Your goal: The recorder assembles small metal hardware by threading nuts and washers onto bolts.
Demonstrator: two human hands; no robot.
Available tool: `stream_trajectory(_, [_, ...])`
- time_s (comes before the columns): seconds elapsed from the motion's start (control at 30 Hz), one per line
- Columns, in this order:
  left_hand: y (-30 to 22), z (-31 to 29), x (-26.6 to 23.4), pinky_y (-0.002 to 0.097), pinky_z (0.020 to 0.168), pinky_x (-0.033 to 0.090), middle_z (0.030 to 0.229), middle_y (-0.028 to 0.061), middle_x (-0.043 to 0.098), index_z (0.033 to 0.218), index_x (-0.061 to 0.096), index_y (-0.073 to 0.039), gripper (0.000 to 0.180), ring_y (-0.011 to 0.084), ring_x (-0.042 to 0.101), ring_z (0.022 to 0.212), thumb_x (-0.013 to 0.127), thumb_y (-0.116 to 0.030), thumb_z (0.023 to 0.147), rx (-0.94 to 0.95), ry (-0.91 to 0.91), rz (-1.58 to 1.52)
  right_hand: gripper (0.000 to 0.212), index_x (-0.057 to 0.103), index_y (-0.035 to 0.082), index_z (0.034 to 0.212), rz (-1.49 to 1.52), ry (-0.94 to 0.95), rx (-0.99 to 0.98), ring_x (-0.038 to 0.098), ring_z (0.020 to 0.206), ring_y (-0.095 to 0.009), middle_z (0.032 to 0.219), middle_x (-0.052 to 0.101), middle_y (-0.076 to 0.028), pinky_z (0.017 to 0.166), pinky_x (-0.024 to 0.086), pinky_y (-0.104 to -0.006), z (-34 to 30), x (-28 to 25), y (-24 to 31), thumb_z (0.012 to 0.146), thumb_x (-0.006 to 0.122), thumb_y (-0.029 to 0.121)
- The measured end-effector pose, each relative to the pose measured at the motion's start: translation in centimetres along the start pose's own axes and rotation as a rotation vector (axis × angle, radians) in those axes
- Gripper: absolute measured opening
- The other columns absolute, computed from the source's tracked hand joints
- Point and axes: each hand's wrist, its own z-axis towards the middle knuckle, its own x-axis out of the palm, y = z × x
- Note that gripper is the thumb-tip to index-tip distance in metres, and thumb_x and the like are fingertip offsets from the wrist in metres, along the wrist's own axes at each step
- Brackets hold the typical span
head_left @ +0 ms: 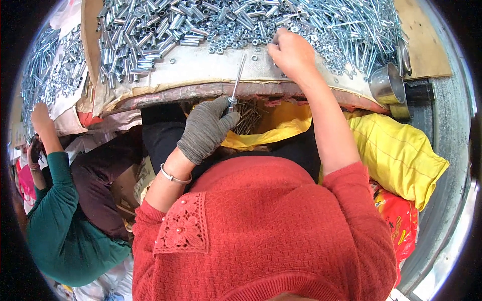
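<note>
My left hand (205,128), in a grey knit glove, is closed around the lower end of a long thin metal bolt (239,75). The shank points up and slightly right, with a washer or nut low on it, just above the fingers. My bare right hand (293,54) is over the table at the edge of a heap of small nuts and washers (256,35). Its fingers are curled and pinched together; whatever is between them is hidden. Short metal tubes (165,30) lie heaped left of the nuts, and long thin bolts (356,25) to the right.
A metal cup (388,84) stands at the table's right edge. Beside my right arm lies a yellow woven sack (396,150), above a red bag (396,220). An open yellow bag (273,133) holding bolts is below the table edge. At left, a person in green (65,220) works.
</note>
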Motion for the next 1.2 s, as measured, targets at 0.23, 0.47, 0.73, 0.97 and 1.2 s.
stream_trajectory(0.23, [-1.7,-0.1,0.2,0.0425,0.057,0.043,0.068,0.0194,0.057,0.088,0.061,-0.006,0.023,0.0376,0.058,0.065,0.06,-0.029,0.083,0.072,0.116,0.243,0.011,0.059,-0.001,0.093,1.227,0.453,0.06,0.06,0.058,-0.009,0.069,0.06,-0.003,0.049,0.05,-0.0209,-5.5,-5.1,0.4,0.083,0.061,0.005])
stream_trajectory(0.47, [-3.9,-0.1,0.7,0.0438,0.055,0.046,0.066,0.014,0.06,0.087,0.061,-0.012,0.018,0.0339,0.06,0.062,0.06,-0.029,0.083,0.127,0.155,0.604,0.012,0.06,0.0,0.095,1.207,0.455,0.066,0.06,0.058,-0.009,0.071,0.061,-0.003,0.052,0.053,-0.0224,-8.2,-6.0,-2.1,0.083,0.061,0.003])
stream_trajectory(0.73, [-5.6,1.2,1.0,0.0393,0.055,0.044,0.069,0.0145,0.06,0.082,0.062,-0.007,0.021,0.0326,0.06,0.064,0.065,-0.028,0.081,0.16,0.096,0.364,0.014,0.062,0.0,0.092,1.579,0.471,0.154,0.06,0.058,-0.01,0.07,0.061,-0.003,0.05,0.053,-0.0235,-10.7,-5.3,-1.7,0.08,0.066,0.005])
stream_trajectory(0.97, [-6.2,1.2,4.1,0.0369,0.058,0.045,0.072,0.0165,0.061,0.086,0.065,-0.004,0.019,0.0328,0.06,0.065,0.067,-0.021,0.081,0.227,0.091,0.033,0.039,0.063,0.0,0.098,1.535,0.241,-0.076,0.059,0.087,-0.014,0.095,0.063,-0.008,0.074,0.048,-0.0271,-10.4,-1.1,1.3,0.084,0.065,0.036])
stream_trajectory(1.2, [-4.7,2.9,-0.2,0.0252,0.048,0.034,0.055,-0.0009,0.051,0.073,0.06,-0.002,0.018,0.0057,0.042,0.052,0.063,-0.014,0.085,-0.046,-0.313,-0.206,0.059,0.058,-0.004,0.115,1.36,-0.105,-0.348,0.053,0.112,-0.023,0.114,0.06,-0.017,0.097,0.039,-0.0348,-11.1,-2.7,2.2,0.096,0.04,0.048])
